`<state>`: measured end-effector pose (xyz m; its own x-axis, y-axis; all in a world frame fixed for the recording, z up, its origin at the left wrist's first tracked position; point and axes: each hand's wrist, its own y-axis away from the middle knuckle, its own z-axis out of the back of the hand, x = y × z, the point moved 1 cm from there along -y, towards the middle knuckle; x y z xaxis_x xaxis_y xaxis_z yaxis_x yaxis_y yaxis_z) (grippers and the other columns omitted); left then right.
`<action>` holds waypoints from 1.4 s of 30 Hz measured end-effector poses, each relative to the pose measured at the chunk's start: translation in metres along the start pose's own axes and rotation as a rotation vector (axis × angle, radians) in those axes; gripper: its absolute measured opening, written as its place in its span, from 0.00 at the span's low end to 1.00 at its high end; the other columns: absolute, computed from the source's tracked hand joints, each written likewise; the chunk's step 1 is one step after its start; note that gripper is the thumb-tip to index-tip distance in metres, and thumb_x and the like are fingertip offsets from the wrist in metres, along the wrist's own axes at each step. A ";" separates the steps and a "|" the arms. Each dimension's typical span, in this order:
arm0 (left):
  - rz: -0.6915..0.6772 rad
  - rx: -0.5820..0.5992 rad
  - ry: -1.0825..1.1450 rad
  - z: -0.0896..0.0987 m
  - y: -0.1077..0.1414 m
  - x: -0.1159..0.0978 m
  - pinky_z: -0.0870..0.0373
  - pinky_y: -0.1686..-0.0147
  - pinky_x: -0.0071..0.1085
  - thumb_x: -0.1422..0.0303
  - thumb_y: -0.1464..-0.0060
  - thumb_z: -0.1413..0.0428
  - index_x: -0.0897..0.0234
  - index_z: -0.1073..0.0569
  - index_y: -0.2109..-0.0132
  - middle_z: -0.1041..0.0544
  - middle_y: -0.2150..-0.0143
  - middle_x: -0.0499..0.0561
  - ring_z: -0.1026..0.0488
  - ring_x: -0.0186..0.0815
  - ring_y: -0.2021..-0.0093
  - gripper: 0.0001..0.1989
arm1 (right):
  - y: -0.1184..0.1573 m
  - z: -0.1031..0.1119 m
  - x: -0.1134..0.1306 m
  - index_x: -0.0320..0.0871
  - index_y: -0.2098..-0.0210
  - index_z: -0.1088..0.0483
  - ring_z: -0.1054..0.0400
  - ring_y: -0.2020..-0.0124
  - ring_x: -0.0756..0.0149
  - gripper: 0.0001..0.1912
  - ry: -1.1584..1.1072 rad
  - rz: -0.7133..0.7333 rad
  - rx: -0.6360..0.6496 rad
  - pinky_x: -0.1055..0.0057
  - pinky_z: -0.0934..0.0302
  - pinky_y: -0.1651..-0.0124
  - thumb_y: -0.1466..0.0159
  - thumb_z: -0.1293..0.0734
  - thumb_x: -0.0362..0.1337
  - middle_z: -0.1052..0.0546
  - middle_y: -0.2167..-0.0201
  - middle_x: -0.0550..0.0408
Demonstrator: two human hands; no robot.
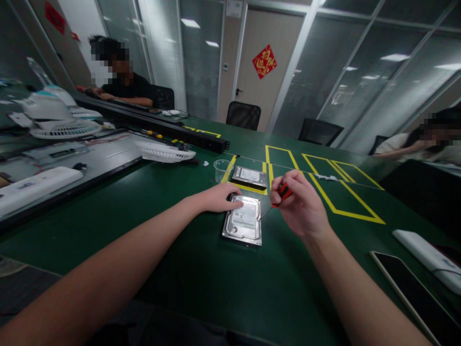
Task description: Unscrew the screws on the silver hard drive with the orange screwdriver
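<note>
A silver hard drive with a label on top lies flat on the green table in front of me. My left hand grips its far left corner, the thumb on the top face and the fingers at the far edge. In my right hand is a screwdriver with a red and black handle. Its thin shaft slants down to the left, and the tip is at the drive's right edge; whether it touches a screw I cannot tell. Just beyond lies a second hard drive, inside yellow tape.
A clear plastic cup stands left of the second drive. Fan parts and a long black bar lie at left. A tablet-like device and a white power strip lie at right. Two people sit across the table.
</note>
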<state>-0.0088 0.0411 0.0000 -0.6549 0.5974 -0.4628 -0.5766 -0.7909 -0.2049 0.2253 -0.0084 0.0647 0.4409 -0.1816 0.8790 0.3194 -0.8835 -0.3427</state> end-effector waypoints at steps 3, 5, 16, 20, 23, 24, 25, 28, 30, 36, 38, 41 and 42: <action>-0.003 0.002 -0.001 0.000 0.000 0.000 0.32 0.48 0.39 0.52 0.37 0.45 0.62 0.24 0.47 0.21 0.47 0.57 0.26 0.45 0.48 0.21 | -0.001 0.001 0.000 0.47 0.66 0.32 0.40 0.77 0.72 0.07 -0.014 -0.006 0.005 0.69 0.48 0.71 0.34 0.31 0.40 0.25 0.68 0.57; -0.004 0.001 0.000 0.000 0.000 0.001 0.32 0.49 0.38 0.52 0.37 0.45 0.62 0.25 0.47 0.21 0.47 0.56 0.26 0.44 0.49 0.21 | -0.002 0.002 0.001 0.46 0.66 0.28 0.40 0.76 0.71 0.11 -0.019 0.006 0.011 0.68 0.48 0.71 0.32 0.35 0.45 0.25 0.69 0.55; -0.025 -0.014 -0.010 -0.001 -0.001 0.001 0.31 0.49 0.38 0.53 0.38 0.44 0.63 0.24 0.47 0.21 0.47 0.57 0.25 0.45 0.49 0.21 | -0.002 0.000 0.001 0.45 0.69 0.29 0.35 0.72 0.67 0.09 0.027 0.000 0.021 0.67 0.43 0.67 0.35 0.35 0.41 0.27 0.70 0.54; -0.017 -0.006 -0.009 -0.001 0.000 0.001 0.31 0.49 0.38 0.52 0.37 0.45 0.63 0.24 0.47 0.21 0.47 0.57 0.25 0.44 0.49 0.21 | -0.002 -0.001 0.002 0.46 0.68 0.33 0.35 0.73 0.69 0.06 0.009 -0.001 0.006 0.68 0.44 0.69 0.35 0.33 0.38 0.25 0.69 0.56; -0.005 0.000 -0.009 0.000 0.000 0.000 0.31 0.49 0.39 0.52 0.37 0.45 0.63 0.24 0.46 0.22 0.47 0.57 0.26 0.45 0.48 0.22 | -0.002 -0.001 0.002 0.47 0.68 0.34 0.38 0.76 0.71 0.07 0.005 -0.010 -0.003 0.69 0.46 0.70 0.35 0.32 0.39 0.25 0.68 0.57; -0.003 0.001 -0.008 0.000 0.000 0.000 0.31 0.49 0.39 0.52 0.37 0.45 0.63 0.25 0.46 0.22 0.47 0.57 0.26 0.44 0.48 0.22 | -0.002 -0.001 0.002 0.47 0.67 0.33 0.39 0.76 0.71 0.07 0.008 -0.011 -0.005 0.69 0.46 0.70 0.35 0.32 0.40 0.25 0.69 0.57; -0.004 0.003 -0.008 0.000 0.000 0.000 0.31 0.49 0.39 0.52 0.37 0.45 0.63 0.25 0.46 0.22 0.47 0.57 0.26 0.44 0.48 0.22 | -0.002 -0.001 0.002 0.47 0.67 0.32 0.40 0.76 0.71 0.08 0.012 -0.009 -0.006 0.69 0.46 0.71 0.35 0.32 0.42 0.25 0.69 0.57; -0.015 0.002 -0.009 0.000 0.000 0.000 0.32 0.48 0.39 0.52 0.37 0.45 0.63 0.25 0.46 0.22 0.47 0.57 0.26 0.44 0.48 0.22 | -0.003 0.000 0.002 0.46 0.67 0.27 0.40 0.76 0.70 0.13 0.016 0.006 -0.005 0.68 0.44 0.70 0.33 0.35 0.47 0.26 0.70 0.55; -0.015 0.001 -0.007 0.000 0.000 0.000 0.32 0.48 0.39 0.52 0.37 0.45 0.62 0.25 0.46 0.21 0.47 0.57 0.26 0.44 0.48 0.21 | -0.004 0.002 0.002 0.45 0.68 0.25 0.38 0.76 0.69 0.16 0.002 0.004 0.001 0.67 0.42 0.69 0.33 0.38 0.47 0.26 0.71 0.53; 0.001 -0.001 -0.004 0.000 0.001 0.000 0.32 0.48 0.39 0.51 0.37 0.45 0.61 0.25 0.46 0.22 0.47 0.57 0.26 0.44 0.48 0.21 | -0.003 0.002 0.002 0.46 0.69 0.25 0.36 0.74 0.67 0.12 0.028 -0.007 0.001 0.66 0.41 0.68 0.34 0.36 0.44 0.27 0.71 0.54; 0.000 -0.003 -0.007 -0.001 0.000 0.000 0.32 0.48 0.39 0.51 0.37 0.45 0.62 0.25 0.47 0.22 0.47 0.57 0.26 0.44 0.48 0.21 | -0.001 0.000 0.003 0.46 0.68 0.27 0.35 0.72 0.67 0.09 0.043 -0.014 -0.003 0.67 0.41 0.67 0.35 0.34 0.43 0.26 0.70 0.54; -0.007 -0.004 -0.011 -0.001 0.000 0.000 0.32 0.48 0.38 0.52 0.37 0.45 0.62 0.25 0.47 0.21 0.47 0.57 0.26 0.44 0.49 0.21 | 0.000 -0.001 0.003 0.46 0.68 0.30 0.34 0.72 0.67 0.06 0.025 -0.018 -0.003 0.68 0.41 0.67 0.36 0.33 0.41 0.26 0.70 0.56; -0.008 -0.004 -0.011 -0.001 0.000 0.000 0.32 0.48 0.38 0.52 0.37 0.45 0.62 0.25 0.47 0.21 0.47 0.57 0.26 0.44 0.49 0.21 | 0.000 -0.001 0.003 0.47 0.68 0.31 0.34 0.72 0.67 0.06 0.013 -0.017 -0.001 0.68 0.42 0.68 0.36 0.32 0.40 0.26 0.70 0.56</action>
<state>-0.0084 0.0407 -0.0006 -0.6554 0.6053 -0.4517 -0.5801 -0.7864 -0.2121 0.2255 -0.0096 0.0679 0.4244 -0.1721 0.8890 0.3262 -0.8868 -0.3274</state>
